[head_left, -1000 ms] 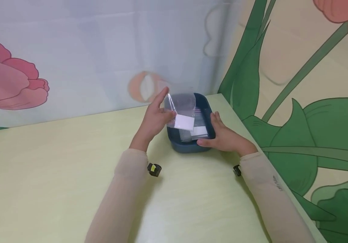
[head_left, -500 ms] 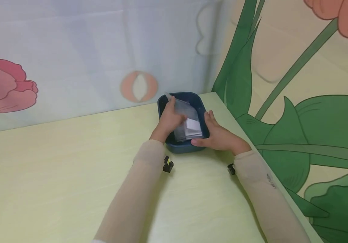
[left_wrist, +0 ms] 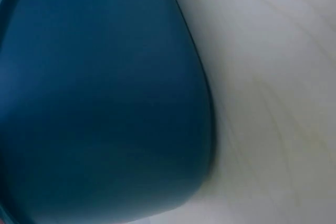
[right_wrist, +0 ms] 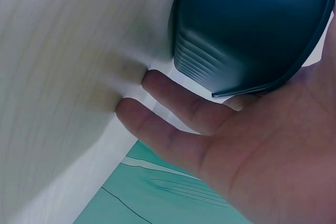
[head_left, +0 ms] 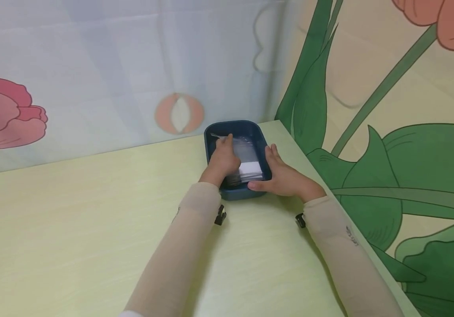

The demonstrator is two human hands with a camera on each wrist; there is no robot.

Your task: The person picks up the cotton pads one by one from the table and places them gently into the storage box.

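Clear plastic bag (head_left: 246, 152) with white card inside, lying flat in dark blue tray (head_left: 238, 193), near worktop corner.

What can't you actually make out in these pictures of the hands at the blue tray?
- Head view: the left hand covers part of the clear bags; their number and the white label's print are too small.
- Left wrist view: only the blurred blue tray; no fingers.
- Right wrist view: the right hand beside the tray; its inside is hidden.
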